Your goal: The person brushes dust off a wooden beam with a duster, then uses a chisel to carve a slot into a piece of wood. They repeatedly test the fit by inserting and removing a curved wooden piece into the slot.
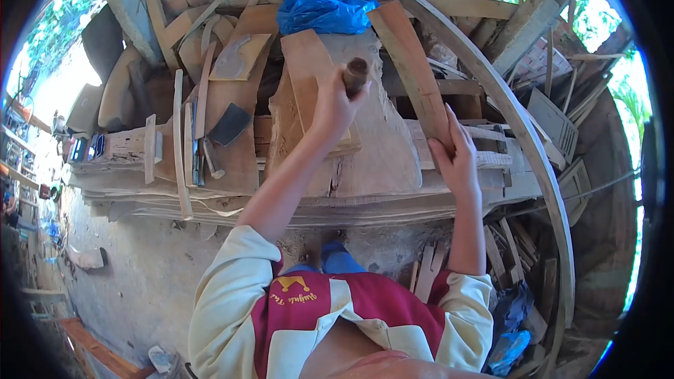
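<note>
My left hand [338,98] is raised over the boards, its fingers wrapped round a short, dark brown, round-ended handle [356,74]. Whatever lies below that handle is hidden by the hand. Over on the right, my right hand [456,147] grips the near end of a long, slightly curved wooden board [411,63], thumb on one face and fingers along the edge. The board slants away toward the back of the stack. Under my left hand lie a flat plank [307,49] and a wide pale slab [382,147] with a wavy edge.
A blue plastic bag [326,5] sits at the back. To the left are a dark rectangular sheet [230,124], thin strips [180,147] and a clear template [232,57] on a board. One long curved beam [523,119] arcs down the right side, beside piled scrap wood.
</note>
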Available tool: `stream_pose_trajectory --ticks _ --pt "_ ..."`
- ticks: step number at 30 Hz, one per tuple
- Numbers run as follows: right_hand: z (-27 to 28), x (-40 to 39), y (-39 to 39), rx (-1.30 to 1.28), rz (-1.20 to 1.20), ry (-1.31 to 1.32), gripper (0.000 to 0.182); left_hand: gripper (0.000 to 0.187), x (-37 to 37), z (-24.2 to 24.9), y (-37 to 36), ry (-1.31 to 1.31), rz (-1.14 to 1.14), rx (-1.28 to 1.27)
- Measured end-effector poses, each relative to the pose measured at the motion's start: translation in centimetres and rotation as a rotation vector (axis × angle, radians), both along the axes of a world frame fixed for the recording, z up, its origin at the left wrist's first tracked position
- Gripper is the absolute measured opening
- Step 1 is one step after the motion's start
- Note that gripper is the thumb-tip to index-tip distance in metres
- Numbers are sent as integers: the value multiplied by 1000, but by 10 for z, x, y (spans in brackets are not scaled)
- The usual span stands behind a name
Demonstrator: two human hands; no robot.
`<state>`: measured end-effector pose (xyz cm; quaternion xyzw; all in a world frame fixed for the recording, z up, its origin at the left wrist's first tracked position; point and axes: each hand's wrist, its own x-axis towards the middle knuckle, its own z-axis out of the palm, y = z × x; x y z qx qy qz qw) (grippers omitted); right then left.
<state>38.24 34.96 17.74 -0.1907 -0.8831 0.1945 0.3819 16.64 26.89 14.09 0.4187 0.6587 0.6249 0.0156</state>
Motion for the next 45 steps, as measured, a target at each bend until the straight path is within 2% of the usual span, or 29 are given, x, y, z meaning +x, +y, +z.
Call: stream_pose_trajectory --ticks 1,4,6,7,9,10,12,13,14,16,18,20,21,22,24,25,26,28,29,30,33,34,36,37,38,40,41,42,45 --pt "8 10 -10 39 -27 -41 55 28 4 0 0 87 78 -3" --pt "14 27 -37 101 -78 -55 54 27 12 -3 -3 98 36 48" --pt "13 28 -50 232 -122 210 52 27 14 -6 -5 108 32 40" --pt "11 31 -55 236 -122 208 52 26 13 -6 -5 126 36 28" --pt "9 35 -62 182 -131 -89 51 26 10 -13 -1 156 60 22" --pt "12 35 -63 185 -130 -93 51 26 10 -17 1 184 81 11" --pt "21 38 -64 123 -133 -284 52 27 12 -20 3 171 43 15" --pt "22 39 -62 167 -138 -172 52 28 12 -18 5 163 11 26" --pt "23 37 -62 168 -142 -178 52 28 13 -17 5 158 7 27" --pt "25 31 -65 360 -221 220 51 26 16 -11 3 163 -11 9" --pt "19 33 -60 389 -205 127 52 25 16 -8 4 157 -3 -15" --pt "9 35 -57 125 -123 -328 56 25 18 -11 1 152 -4 -48" --pt "22 36 -62 -34 -177 -386 55 24 17 -12 1 162 -9 -35" --pt "23 35 -58 -22 -174 -383 55 24 15 -11 4 174 -6 -16" --pt "13 38 -57 179 -302 114 50 24 17 -12 4 170 -3 -19" --pt "1 40 -54 100 -346 261 48 23 18 -11 3 169 4 -20" --pt "-1 43 -55 94 -357 264 48 23 19 -14 2 174 -6 -26" --pt "10 40 -56 286 -166 -140 49 23 18 -14 7 202 -8 9" --pt "16 37 -65 76 -175 -391 50 23 17 -15 9 202 -13 15" --pt "20 39 -67 70 -182 -395 50 22 17 -17 7 197 -18 -1" --pt "31 48 -55 270 -268 -214 56 23 17 -15 4 194 -20 9" --pt "26 49 -54 265 -267 -220 56 24 19 -16 2 199 -30 22" --pt "16 46 -49 339 -304 201 59 24 19 -19 3 188 -32 28" --pt "25 40 -55 527 -286 75 59 25 19 -19 3 182 -35 38" --pt "23 40 -54 528 -278 71 59 25 20 -19 3 176 -29 38" --pt "13 43 -54 71 -145 -361 58 26 20 -15 -2 136 -29 -42" --pt "21 47 -52 101 -228 -497 56 26 20 -18 -3 137 -30 -40" --pt "22 46 -49 114 -225 -489 56 26 18 -17 -2 155 -49 -23" --pt "20 46 -56 310 -297 7 53 26 20 -16 -6 149 -73 -3"
